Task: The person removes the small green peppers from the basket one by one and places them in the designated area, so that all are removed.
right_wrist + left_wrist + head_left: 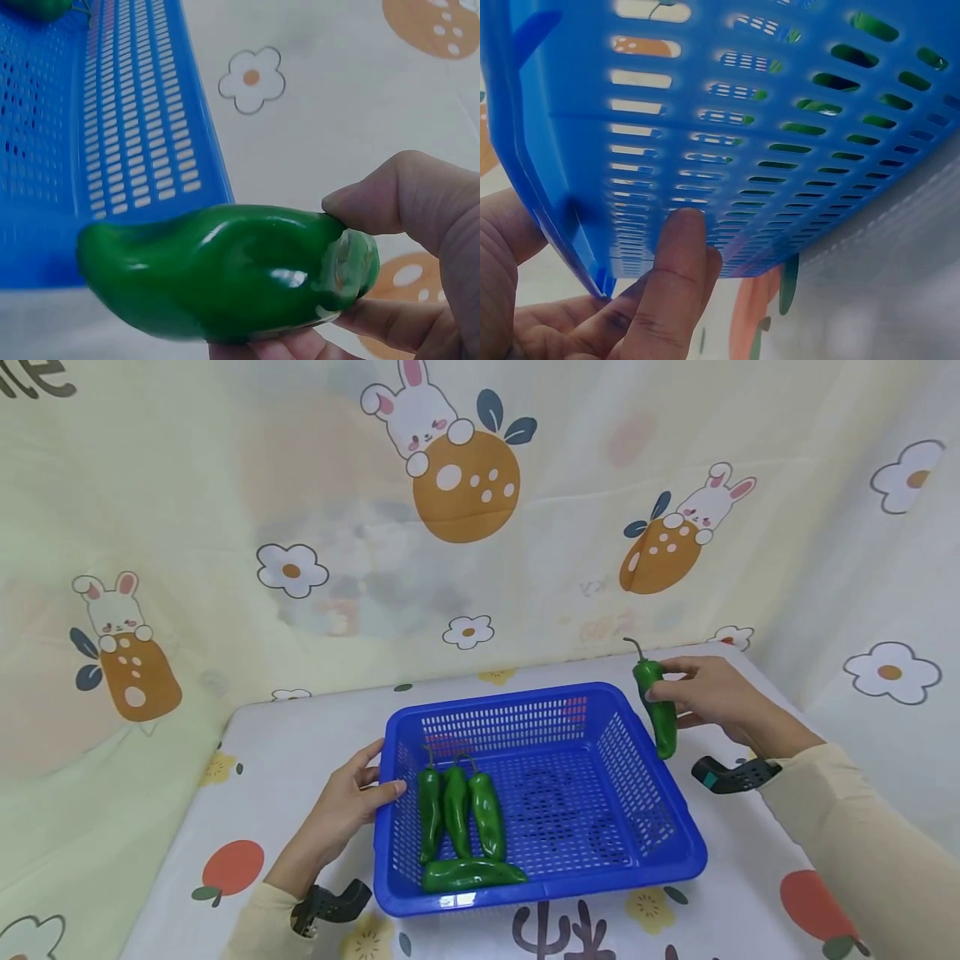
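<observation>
A blue plastic basket (570,793) with slotted sides stands on the cloth. My left hand (343,800) grips its left rim, thumb over the edge; in the left wrist view its fingers (676,277) lie along the slotted outer wall. My right hand (708,697) pinches a glossy green pepper (663,718) between thumb and fingers, held beside the basket's right rim, stem up. The right wrist view shows this pepper (210,270) close up. Inside the basket, three green peppers (456,810) lie side by side on the left, stems toward the back. Another pepper (472,875) lies crosswise along the front wall.
The surface under the basket is covered by a white printed cloth (300,743) with fruit and flowers. Behind it hangs a pale curtain (337,485) with rabbit prints, and more fabric (892,602) hangs at the right. Each wrist wears a black device (735,774).
</observation>
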A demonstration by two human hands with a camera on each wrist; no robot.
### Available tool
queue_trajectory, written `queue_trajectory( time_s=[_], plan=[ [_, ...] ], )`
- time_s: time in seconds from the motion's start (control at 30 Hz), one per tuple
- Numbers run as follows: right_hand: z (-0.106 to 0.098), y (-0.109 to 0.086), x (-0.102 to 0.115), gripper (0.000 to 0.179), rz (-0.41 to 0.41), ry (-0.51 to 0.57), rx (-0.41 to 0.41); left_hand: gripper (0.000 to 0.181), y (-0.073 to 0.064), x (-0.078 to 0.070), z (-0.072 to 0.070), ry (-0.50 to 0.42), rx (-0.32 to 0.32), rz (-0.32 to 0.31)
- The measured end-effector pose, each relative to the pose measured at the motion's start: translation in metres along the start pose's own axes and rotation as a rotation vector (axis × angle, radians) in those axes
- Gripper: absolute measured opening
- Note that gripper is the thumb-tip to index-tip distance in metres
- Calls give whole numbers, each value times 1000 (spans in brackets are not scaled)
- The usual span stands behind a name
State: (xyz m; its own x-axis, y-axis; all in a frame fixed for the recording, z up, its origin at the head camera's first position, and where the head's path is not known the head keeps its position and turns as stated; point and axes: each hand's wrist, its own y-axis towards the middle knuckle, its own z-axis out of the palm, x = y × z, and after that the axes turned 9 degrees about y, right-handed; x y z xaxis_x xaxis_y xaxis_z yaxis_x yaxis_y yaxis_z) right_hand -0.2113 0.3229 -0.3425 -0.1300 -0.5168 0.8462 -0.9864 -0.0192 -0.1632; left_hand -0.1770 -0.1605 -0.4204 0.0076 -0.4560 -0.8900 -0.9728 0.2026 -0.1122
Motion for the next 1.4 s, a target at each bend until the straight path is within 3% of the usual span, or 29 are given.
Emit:
queue_trajectory(
  time_s=[0.4, 0.87, 1.4],
  plan=[
    [-8, 4, -26, 76, 91, 14, 4, 81, -1, 0, 0, 6, -3, 11],
    [-3, 15, -61, 79, 153, 15, 41, 82, 0, 1, 0, -3, -2, 10],
    [3, 25, -86, 80, 217, -16, 33, 82, -2, 0, 1, 5, -7, 0]
  ],
)
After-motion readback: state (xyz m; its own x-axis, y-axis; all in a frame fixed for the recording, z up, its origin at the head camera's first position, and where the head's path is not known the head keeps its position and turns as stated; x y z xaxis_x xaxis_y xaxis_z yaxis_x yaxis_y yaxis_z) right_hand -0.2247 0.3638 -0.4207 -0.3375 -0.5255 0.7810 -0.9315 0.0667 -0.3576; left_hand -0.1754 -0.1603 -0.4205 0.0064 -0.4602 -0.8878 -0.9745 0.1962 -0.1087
